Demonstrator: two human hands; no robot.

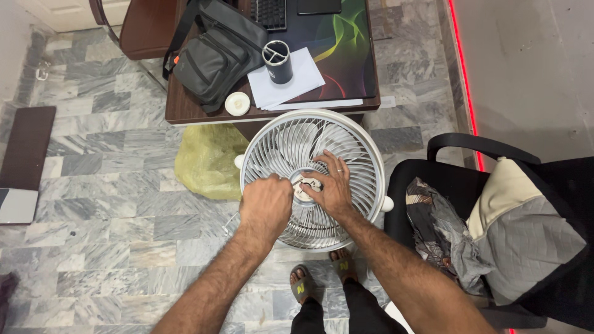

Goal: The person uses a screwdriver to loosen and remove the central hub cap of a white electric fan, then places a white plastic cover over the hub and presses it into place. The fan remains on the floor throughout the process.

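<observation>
While the white fan (312, 179) stands face-up on the marble floor (111, 229) just off the desk's (185, 108) front edge, the left hand (266, 201) curls its fingers shut against the grille beside the hub (307, 185); the right hand (334, 185) lies with fingers spread over the hub.

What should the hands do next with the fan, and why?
Probably keep working the small centre piece of the white fan loose. The left hand is closed beside it and the right hand lies flat on the grille, steadying it.
</observation>
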